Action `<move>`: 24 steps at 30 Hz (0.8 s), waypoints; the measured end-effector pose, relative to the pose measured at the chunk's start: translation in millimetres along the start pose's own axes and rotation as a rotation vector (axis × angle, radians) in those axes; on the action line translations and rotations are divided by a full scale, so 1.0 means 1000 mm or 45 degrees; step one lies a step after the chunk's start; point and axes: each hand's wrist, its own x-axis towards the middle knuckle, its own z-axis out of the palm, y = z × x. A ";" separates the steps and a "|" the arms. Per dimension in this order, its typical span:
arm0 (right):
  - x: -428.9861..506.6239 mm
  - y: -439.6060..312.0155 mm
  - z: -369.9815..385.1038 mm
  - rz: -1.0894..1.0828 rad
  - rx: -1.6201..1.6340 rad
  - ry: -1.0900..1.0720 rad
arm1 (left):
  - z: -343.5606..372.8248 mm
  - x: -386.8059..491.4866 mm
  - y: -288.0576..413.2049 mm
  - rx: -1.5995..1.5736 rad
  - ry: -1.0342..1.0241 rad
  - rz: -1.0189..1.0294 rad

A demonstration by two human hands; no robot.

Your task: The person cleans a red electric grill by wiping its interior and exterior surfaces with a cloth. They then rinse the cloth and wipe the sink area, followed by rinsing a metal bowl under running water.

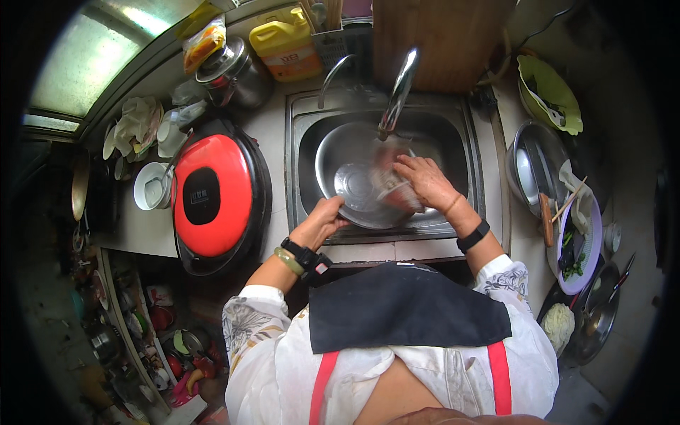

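My left hand (pixel 328 218) grips the near left rim of a round metal basin (pixel 340 154), which is tilted inside the stainless steel sink (pixel 291 159). My right hand (pixel 426 182) is over the basin's right side, its fingers on a blurred red and whitish cloth (pixel 393 178). The cloth lies against the basin's rim. Just above it is the spout of a chrome faucet (pixel 397 98). Whether water runs from it cannot be told. A second, thinner curved metal spout (pixel 333 79) rises at the sink's back left.
A red and black electric pan (pixel 234 212) and white bowls (pixel 151 186) stand left. Behind are a lidded steel pot (pixel 244 79) and a yellow jug (pixel 287 50). At right are a metal bowl with a knife (pixel 546 218), a purple basket (pixel 576 284) and a green bowl (pixel 571 101).
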 end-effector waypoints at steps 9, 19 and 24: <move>0.092 0.043 0.030 0.834 0.692 0.188 | -0.025 0.065 -0.023 -0.053 0.016 -0.114; 0.114 0.027 0.065 0.604 0.827 0.465 | -0.024 0.059 -0.029 -0.052 0.232 -0.072; 0.068 0.001 0.087 1.004 1.558 0.343 | -0.030 0.062 -0.035 0.753 0.732 0.378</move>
